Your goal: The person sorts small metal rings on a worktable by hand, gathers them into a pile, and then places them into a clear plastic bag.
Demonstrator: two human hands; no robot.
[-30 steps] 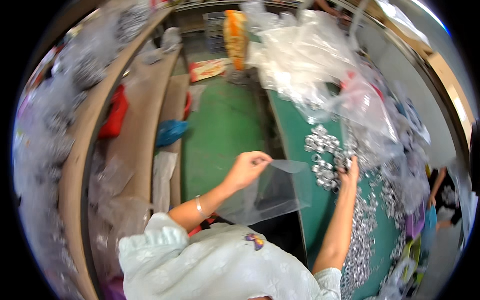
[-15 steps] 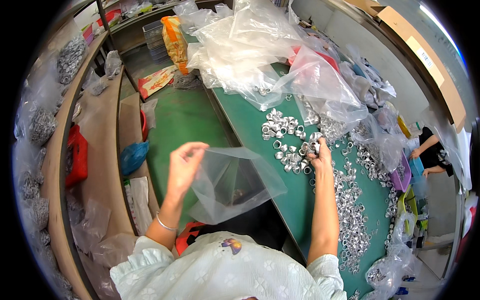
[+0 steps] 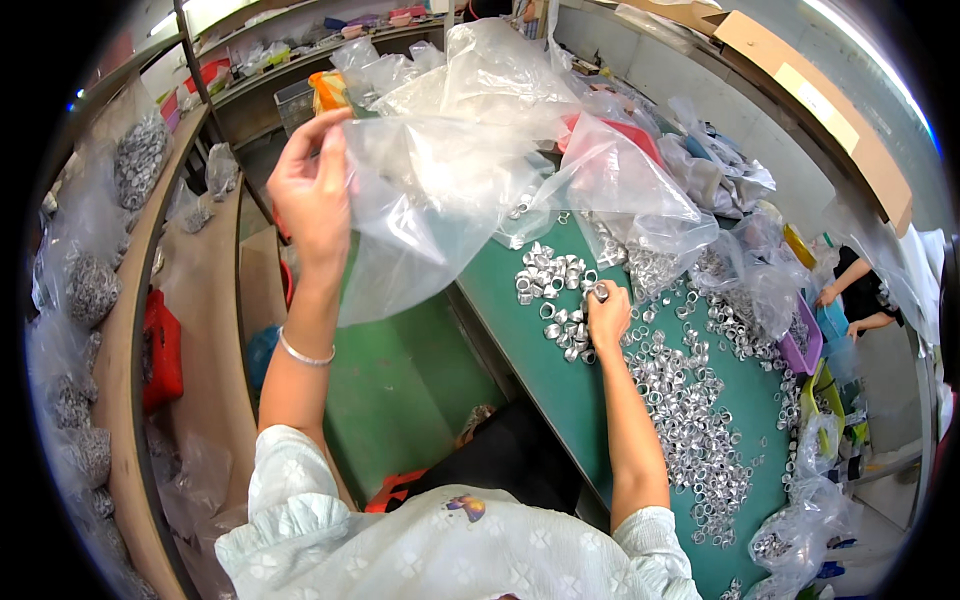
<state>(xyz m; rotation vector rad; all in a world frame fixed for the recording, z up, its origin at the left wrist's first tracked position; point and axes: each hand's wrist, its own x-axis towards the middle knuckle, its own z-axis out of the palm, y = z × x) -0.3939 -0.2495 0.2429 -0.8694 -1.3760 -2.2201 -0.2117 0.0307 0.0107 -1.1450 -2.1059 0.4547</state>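
My left hand (image 3: 315,195), raised over the gap between shelf and table, pinches the edge of a clear plastic bag (image 3: 410,240). The bag hangs spread out and looks empty. My right hand (image 3: 608,318) is down on the green table (image 3: 520,365), fingers curled around metal rings (image 3: 600,292); how many lie inside the grip is hidden. Just left of those fingers sits a small heap of shiny silver rings (image 3: 550,272). A much larger spread of rings (image 3: 680,400) covers the table to the right of my forearm.
Clear plastic sheets and bags (image 3: 490,80) pile up at the table's far end, near a red basin (image 3: 620,135). Purple (image 3: 803,340) and lime-green (image 3: 824,395) baskets line the right side, where another person's arms (image 3: 850,290) reach in. Left, a shelf (image 3: 205,300) holds bagged rings and a red container (image 3: 162,350).
My left hand has risen and moved left and away from me, lifting the bag with it. My right hand has shifted slightly left and closed down among the rings.
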